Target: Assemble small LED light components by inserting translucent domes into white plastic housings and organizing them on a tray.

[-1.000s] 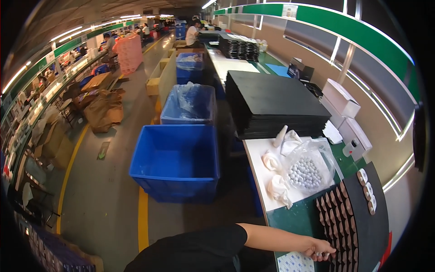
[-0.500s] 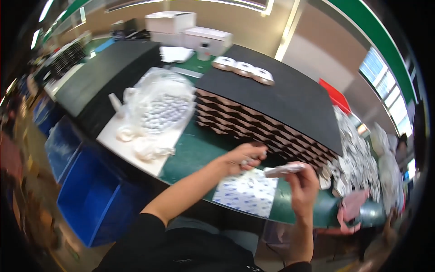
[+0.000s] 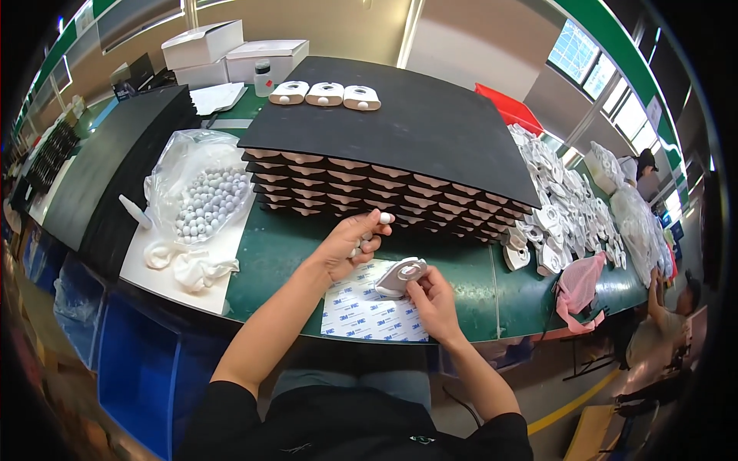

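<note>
In the head view we hold a small white ball (image 3: 384,218) pinched at the fingertips of our left hand (image 3: 350,247), raised just above the near edge of the table (image 3: 269,253); the pinch leaves the ball's far side free. More balls seem tucked in the same palm, though we cannot tell how many. Our right hand (image 3: 432,298) grips a white plastic shell (image 3: 401,276) by its lower edge, tilted so its round opening faces up toward the ball. The two hands sit close together over a printed sheet (image 3: 369,315) lying at the near edge, which gives a clean surface to work over.

A clear bag of balls (image 3: 204,201) lies open to the left, within easy reach of the left hand. The stack of black trays (image 3: 400,131) fills the middle of the table, with three finished shells (image 3: 325,94) on its far edge. Loose shells (image 3: 569,207) are heaped toward the right end.

Against half a second ago, the camera has steadied and swung level, our hands have drawn closer, and the ball now shows clearly at the left fingertips. A second ago we were turned away, facing the aisle and blue bins.
</note>
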`<control>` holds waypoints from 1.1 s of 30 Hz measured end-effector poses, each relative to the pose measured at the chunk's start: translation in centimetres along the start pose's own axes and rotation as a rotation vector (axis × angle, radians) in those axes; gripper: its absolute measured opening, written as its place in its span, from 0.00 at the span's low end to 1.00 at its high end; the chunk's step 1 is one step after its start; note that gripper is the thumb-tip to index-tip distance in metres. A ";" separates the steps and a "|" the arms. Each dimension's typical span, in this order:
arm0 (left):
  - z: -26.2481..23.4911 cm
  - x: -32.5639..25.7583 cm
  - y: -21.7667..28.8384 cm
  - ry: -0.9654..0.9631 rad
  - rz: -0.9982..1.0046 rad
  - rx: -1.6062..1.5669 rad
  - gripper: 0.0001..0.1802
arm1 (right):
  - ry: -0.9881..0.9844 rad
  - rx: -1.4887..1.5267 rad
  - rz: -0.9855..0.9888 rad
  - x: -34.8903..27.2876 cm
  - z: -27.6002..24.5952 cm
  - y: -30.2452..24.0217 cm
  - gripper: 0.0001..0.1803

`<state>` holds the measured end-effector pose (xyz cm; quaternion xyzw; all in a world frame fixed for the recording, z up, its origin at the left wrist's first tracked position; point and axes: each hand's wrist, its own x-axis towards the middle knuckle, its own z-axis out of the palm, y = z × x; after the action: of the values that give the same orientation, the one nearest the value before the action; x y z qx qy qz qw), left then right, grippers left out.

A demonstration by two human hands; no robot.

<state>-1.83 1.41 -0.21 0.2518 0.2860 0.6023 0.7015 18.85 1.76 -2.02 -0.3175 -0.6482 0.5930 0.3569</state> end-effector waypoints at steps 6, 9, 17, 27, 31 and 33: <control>0.5 -0.1 0.2 0.005 0.001 -0.011 0.19 | -0.014 -0.156 -0.066 -0.2 0.7 -0.1 0.06; 0.7 -0.1 0.3 0.004 0.000 -0.009 0.17 | 0.012 -0.244 -0.112 -0.2 0.6 0.0 0.07; 0.5 -0.1 0.3 0.015 -0.013 -0.028 0.17 | 0.055 -0.269 -0.141 -0.4 0.4 0.0 0.07; 0.7 -0.2 0.1 0.003 0.011 0.042 0.15 | -0.058 -0.133 -0.026 -0.3 0.3 0.3 0.09; 1.2 -0.2 -0.3 0.047 0.008 0.235 0.14 | 0.114 0.548 0.057 1.3 -1.3 1.0 0.09; 1.7 -0.4 -0.3 0.058 0.017 0.339 0.15 | 0.109 0.742 0.116 1.5 -1.3 -0.2 0.08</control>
<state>-0.47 0.92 0.87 0.3511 0.4015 0.5584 0.6354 19.15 3.75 -1.67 -0.2340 -0.3503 0.7890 0.4473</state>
